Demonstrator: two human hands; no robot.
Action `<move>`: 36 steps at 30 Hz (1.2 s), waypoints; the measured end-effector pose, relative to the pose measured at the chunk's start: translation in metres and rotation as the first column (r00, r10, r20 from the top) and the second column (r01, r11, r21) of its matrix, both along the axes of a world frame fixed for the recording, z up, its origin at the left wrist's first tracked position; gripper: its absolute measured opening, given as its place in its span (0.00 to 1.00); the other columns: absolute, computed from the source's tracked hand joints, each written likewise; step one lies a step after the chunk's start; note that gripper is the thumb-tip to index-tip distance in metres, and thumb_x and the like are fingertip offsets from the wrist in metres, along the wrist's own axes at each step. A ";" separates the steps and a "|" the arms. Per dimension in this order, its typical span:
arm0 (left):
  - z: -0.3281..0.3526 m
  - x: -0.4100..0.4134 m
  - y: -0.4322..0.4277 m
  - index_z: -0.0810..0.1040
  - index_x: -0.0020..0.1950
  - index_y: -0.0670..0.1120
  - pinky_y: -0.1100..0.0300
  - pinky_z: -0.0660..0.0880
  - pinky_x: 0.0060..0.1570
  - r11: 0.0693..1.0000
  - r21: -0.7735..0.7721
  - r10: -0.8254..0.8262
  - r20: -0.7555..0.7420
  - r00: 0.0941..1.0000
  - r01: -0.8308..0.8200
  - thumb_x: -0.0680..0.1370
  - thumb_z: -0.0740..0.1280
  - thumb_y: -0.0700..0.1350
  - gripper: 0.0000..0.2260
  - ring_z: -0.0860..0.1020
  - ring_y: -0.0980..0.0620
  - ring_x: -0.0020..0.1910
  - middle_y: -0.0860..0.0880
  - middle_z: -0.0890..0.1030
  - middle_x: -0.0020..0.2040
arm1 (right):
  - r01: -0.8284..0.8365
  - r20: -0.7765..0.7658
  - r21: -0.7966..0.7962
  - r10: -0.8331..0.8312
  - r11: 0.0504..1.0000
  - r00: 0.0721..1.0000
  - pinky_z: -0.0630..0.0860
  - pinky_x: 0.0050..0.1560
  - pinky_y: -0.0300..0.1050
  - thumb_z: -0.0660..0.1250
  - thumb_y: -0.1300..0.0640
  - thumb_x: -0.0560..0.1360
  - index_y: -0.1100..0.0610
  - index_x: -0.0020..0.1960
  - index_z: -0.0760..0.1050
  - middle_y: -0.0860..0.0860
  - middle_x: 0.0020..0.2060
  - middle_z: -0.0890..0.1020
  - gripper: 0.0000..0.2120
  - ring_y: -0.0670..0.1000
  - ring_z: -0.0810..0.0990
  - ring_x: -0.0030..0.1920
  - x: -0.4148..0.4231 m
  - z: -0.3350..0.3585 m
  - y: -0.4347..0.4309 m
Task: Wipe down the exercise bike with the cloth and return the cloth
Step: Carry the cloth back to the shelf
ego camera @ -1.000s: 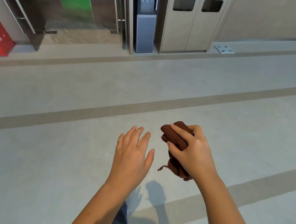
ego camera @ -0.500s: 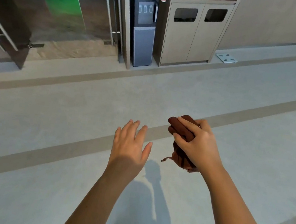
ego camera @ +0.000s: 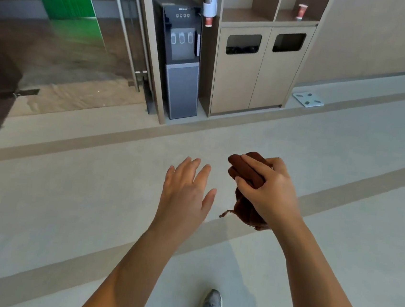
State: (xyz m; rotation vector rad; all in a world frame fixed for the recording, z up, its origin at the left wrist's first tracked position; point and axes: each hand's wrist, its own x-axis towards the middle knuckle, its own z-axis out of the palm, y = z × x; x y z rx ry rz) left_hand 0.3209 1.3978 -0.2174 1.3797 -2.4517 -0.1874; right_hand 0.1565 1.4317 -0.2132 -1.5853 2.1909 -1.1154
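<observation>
One brown cloth (ego camera: 244, 172) bunched in right hand (ego camera: 266, 192)

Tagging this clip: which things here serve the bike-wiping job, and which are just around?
Job: bunched brown cloth, gripped by right hand; left hand empty. No bike visible.
Around: dark grey water dispenser; beige two-door bin cabinet; flat white floor scale; red paper cup on shelf.
</observation>
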 end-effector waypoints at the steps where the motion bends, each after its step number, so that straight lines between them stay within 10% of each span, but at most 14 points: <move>1: 0.005 -0.017 -0.019 0.59 0.72 0.49 0.51 0.47 0.71 1.000 0.004 0.005 -0.010 1.000 -0.005 0.79 0.53 0.55 0.23 0.53 0.49 0.73 0.48 0.59 0.74 | -0.003 -0.019 -0.007 0.003 1.000 1.000 0.68 0.51 0.38 0.70 0.52 0.70 0.42 0.62 0.73 0.45 0.50 0.68 0.21 0.51 0.74 0.54 -0.015 0.005 -0.018; 21: -0.016 -0.154 -0.396 0.59 0.72 0.50 0.51 0.47 0.70 0.993 0.084 0.084 0.000 0.996 -0.084 0.77 0.52 0.58 0.25 0.55 0.48 0.73 0.48 0.59 0.74 | -0.066 -0.103 0.004 0.066 0.998 0.992 0.76 0.53 0.49 0.71 0.56 0.69 0.46 0.62 0.75 0.54 0.51 0.74 0.21 0.56 0.76 0.52 -0.146 0.007 -0.388; 36: 0.030 -0.187 -0.697 0.59 0.72 0.48 0.48 0.51 0.72 0.978 0.032 0.209 -0.087 0.974 -0.207 0.79 0.55 0.54 0.23 0.54 0.48 0.72 0.47 0.60 0.74 | -0.216 -0.153 -0.034 0.208 0.976 0.966 0.68 0.52 0.36 0.71 0.54 0.70 0.47 0.63 0.74 0.53 0.55 0.74 0.22 0.50 0.74 0.51 -0.189 0.050 -0.708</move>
